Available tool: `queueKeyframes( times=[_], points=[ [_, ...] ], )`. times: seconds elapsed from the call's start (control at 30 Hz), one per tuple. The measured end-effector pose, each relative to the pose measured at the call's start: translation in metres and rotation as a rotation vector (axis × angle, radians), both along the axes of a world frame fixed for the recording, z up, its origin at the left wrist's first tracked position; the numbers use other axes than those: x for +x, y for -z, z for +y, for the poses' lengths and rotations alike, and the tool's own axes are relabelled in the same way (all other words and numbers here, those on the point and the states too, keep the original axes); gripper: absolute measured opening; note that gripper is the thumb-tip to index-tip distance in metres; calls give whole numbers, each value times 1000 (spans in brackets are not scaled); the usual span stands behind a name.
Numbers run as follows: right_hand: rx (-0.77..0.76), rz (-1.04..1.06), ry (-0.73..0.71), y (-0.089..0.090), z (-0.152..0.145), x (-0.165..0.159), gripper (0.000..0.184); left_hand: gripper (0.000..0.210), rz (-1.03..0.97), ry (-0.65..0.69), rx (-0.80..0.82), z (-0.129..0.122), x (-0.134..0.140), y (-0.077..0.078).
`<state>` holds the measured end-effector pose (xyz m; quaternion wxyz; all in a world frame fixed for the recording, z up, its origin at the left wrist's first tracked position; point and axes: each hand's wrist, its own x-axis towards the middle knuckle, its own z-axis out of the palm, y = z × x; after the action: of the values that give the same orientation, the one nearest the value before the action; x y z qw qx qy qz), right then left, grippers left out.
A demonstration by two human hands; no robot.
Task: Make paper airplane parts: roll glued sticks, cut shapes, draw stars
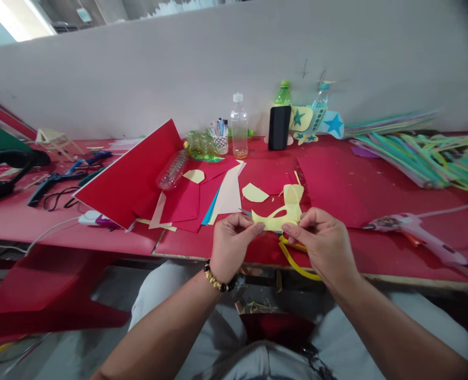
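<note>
The left hand (pixel 234 240) and right hand (pixel 324 243) each pinch, between thumb and fingers, one side of a cut piece of pale yellow paper (pixel 272 225), held above the front of a red table (pixel 333 184). Scissors (pixel 293 264) with yellow handles, partly hidden, sit beneath; a glue gun (pixel 422 235) lies to the right.

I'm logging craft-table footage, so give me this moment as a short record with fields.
Left hand: pinches the yellow paper cutout near its left end
Right hand: pinches the same cutout farther right
Left wrist: beaded bracelet
By right hand: yellow-handled scissors, partly hidden
Far right: pink hot-glue gun
Back of table: black smartphone upright before green-capped bottle; white-capped clear bottle; pen cup
</note>
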<state>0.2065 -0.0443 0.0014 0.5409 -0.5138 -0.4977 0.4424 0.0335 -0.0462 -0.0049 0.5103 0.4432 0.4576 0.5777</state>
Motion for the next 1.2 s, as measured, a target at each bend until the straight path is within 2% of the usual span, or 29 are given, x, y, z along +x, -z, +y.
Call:
queueKeyframes(
  times=[0.13,0.3,0.47,0.63,0.77,0.97,1.2],
  points=[
    [18,83,-36,-4,2,-3,37,28,-45,4,9,1,1,-2],
    [-29,80,-58,-4,4,-3,41,35,-158,3,39,2,0,-4],
    [-39,113,-86,-2,5,-1,45,34,-130,49,9,3,-3,-4],
    [-120,162,-172,-5,5,2,41,35,-85,63,7,4,-5,-5],
    [-145,145,-243,-4,5,4,26,30,-31,63,66,5,-4,-5],
    [-96,67,-200,-1,3,4,25,21,-1,91,34,5,-6,-2],
    [-48,5,-153,-3,0,1,24,24,-36,141,-48,6,-12,-3]
  ],
)
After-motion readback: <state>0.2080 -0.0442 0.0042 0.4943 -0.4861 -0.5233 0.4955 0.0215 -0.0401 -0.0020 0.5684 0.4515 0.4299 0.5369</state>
